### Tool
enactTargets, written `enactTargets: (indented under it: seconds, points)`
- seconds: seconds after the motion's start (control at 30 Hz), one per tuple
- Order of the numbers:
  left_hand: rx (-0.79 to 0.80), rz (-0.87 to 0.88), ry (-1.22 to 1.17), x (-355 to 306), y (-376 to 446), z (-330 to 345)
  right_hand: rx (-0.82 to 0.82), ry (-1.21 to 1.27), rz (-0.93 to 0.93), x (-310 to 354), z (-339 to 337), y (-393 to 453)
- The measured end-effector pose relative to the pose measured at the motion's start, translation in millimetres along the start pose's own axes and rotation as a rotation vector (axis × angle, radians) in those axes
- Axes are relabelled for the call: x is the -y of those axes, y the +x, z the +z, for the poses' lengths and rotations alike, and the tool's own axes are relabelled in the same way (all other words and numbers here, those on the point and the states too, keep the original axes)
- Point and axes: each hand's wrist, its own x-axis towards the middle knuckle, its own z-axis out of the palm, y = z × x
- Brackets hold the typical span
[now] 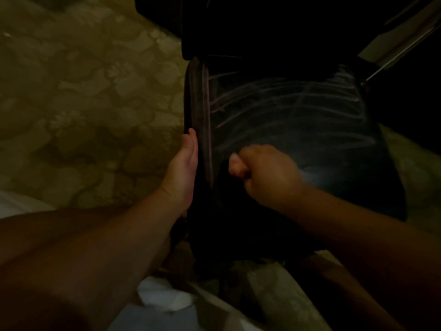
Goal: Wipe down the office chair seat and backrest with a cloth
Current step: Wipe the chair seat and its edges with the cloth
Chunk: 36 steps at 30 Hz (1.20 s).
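— Both bare forearms fill the near edge of the view, reaching forward. What is the biggest thing beyond them?

— Patterned floor [83,96], pale and mottled, which spreads out to the left of the chair seat [298,130] and shows again along its right side. Next in size is the seat itself: dark, dimly lit, marked with pale streaks across its surface. Past the seat's far end rises a black mass, most likely the backrest [262,27], though it is too dark to be sure.

— And the hands?

— The left hand [185,168] lies flat against the seat's left edge, fingers straight and together, holding nothing. The right hand [265,173] sits on the near part of the seat, blurred, fingers clenched into a fist.

— Clenched on the cloth?

— A dark cloth [223,174] seems to bunch just left of the knuckles, on the seat's near part, and the fist appears to grip it; in this gloom its outline melts into the seat.

— Anything smaller?

— Metal bars [396,39] slant past the seat's far right corner.
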Motion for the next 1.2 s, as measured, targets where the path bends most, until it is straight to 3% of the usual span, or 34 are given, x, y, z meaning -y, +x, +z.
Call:
enactTargets:
  seconds: [0.07, 0.1, 0.23, 0.3, 0.43, 0.5, 0.67, 0.73, 0.77, 0.83, 0.87, 0.93, 1.0, 1.1, 1.2]
  points:
    - [-0.006, 0.011, 0.086, -0.8, -3.0, 0.6, -0.067, 0.056, 0.153, 26.5, 11.0, 19.7]
    - [-0.011, 0.029, 0.15, -3.4, -5.1, 1.7, -0.088, 0.079, 0.133, 43.3, 17.8, 22.8]
    - [-0.016, 0.01, 0.102, -4.4, -10.2, 4.1, 0.108, 0.087, -0.217, 49.8, 22.9, -11.8]
    - [-0.005, -0.044, 0.031, -3.5, -11.3, 3.5, 0.141, 0.016, -0.25, 24.0, 11.0, -15.6]
    - [-0.026, -0.043, 0.054, -4.6, -11.7, 4.0, -0.144, 0.078, 0.028, 20.5, 19.7, 8.7]
    - [-0.044, -0.056, 0.001, -6.9, -8.5, 4.2, -0.186, 0.09, -0.008, 40.9, 35.8, 7.8]
    - [-0.056, 0.012, 0.203, -19.7, 3.3, 10.2, 0.136, 0.2, -0.354, 21.5, 25.8, -35.3]
    - [-0.141, 0.098, 0.519, -21.8, 10.1, 18.1, 0.194, 0.21, -0.368, -0.5, 12.3, -50.2]
    - [-0.216, 0.141, 0.803, -21.6, 13.8, 21.7, 0.186, 0.201, -0.323, -12.9, 6.0, -56.2]
    - [-0.396, 0.17, 1.291, -22.7, 8.5, 33.6, 0.099, 0.187, -0.144, -43.4, -3.9, -66.6]
    - [-0.444, 0.227, 1.413, -20.8, 1.6, 42.7, 0.032, 0.198, -0.05, -58.7, -8.0, -73.7]
    - [-0.331, 0.462, 1.492, -9.9, -14.4, 64.6, -0.087, 0.227, 0.124, -86.5, -11.8, -92.6]
    - [-0.066, 0.605, 1.551, 4.0, -30.1, 84.4, -0.124, 0.209, 0.256, -108.4, -15.3, -120.1]
    - [0.208, 0.539, 1.806, 18.8, -39.6, 99.4, -0.081, 0.085, 0.319, -138.4, -17.1, -166.2]
    - [0.26, 0.477, 1.97, 27.4, -37.5, 93.2, -0.027, -0.047, 0.436, -186.9, -20.5, -171.0]
